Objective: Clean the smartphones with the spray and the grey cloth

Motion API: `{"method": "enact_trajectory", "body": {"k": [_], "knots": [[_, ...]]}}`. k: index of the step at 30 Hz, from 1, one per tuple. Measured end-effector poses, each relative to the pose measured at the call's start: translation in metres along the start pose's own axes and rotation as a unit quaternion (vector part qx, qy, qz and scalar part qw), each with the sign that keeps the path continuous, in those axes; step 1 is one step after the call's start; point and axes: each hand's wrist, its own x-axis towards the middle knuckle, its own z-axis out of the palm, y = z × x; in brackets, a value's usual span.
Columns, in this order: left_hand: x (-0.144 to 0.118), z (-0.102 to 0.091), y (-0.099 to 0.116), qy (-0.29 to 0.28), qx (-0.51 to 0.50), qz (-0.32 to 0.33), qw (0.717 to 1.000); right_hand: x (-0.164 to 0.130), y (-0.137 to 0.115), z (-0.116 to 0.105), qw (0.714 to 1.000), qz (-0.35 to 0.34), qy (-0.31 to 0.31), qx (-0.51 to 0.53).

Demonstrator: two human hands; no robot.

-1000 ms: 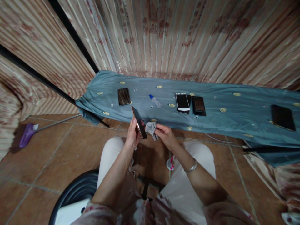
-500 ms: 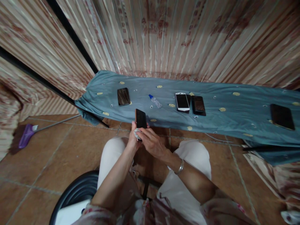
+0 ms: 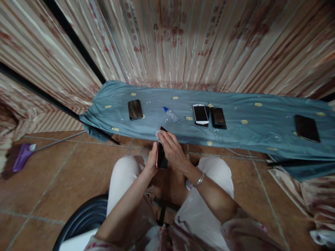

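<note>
Hands meet just in front of the counter's near edge, above the lap. The left hand (image 3: 152, 161) is clamped on a dark, flat rectangular phone with a coppery edge (image 3: 161, 158), gripping it from the left side so that it stands nearly edge-on to the camera. The right hand (image 3: 171, 150) lies over the phone's upper part, fingers pressed together on a small pale grey cloth (image 3: 157, 135), of which only a scrap shows past the fingertips. A silver bangle (image 3: 199, 179) circles the right wrist.

Behind the hands, the counter is draped in a teal cloth with gold round motifs (image 3: 235, 130). On it lie a brown wood-patterned phone (image 3: 135, 109) at the left, a small clear bottle with a blue cap (image 3: 171, 114) on its side, a white-framed phone (image 3: 200, 114) touching a black phone (image 3: 218, 118), and a large black phone (image 3: 307, 128) far to the right. A purple broom head (image 3: 22, 157) rests on the brown tiled floor at the left.
</note>
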Motion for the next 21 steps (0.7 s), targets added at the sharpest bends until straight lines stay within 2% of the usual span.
{"method": "enact_trajectory", "body": {"k": [6, 12, 21], "knots": [[-0.007, 0.005, 0.001, 0.006, 0.02, 0.016, 1.0, 0.006, 0.012, 0.002, 0.999, 0.028, 0.03, 0.002], [-0.008, 0.009, 0.006, 0.038, 0.032, -0.047, 0.998, 0.011, 0.018, 0.001, 0.997, 0.058, 0.032, 0.031], [-0.012, 0.007, 0.012, 0.018, 0.031, -0.044, 0.998, 0.012, 0.03, 0.004, 0.993, 0.099, 0.026, 0.059]]}}
